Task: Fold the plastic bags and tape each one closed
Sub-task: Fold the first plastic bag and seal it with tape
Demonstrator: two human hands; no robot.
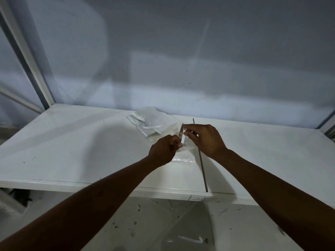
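White table [72, 142]; tape strip [182, 137] approx upright

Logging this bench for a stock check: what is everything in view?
table: one, white, across the middle
seam: one, dark, in the table right of centre
folded bags: pile, count unclear, clear, back of table
bag: one, clear, under the hands
tape: one, white, between the hands
strip: one, white, on the floor
wall: one, grey, behind the table
hands: two; left hand and right hand pinch the tape
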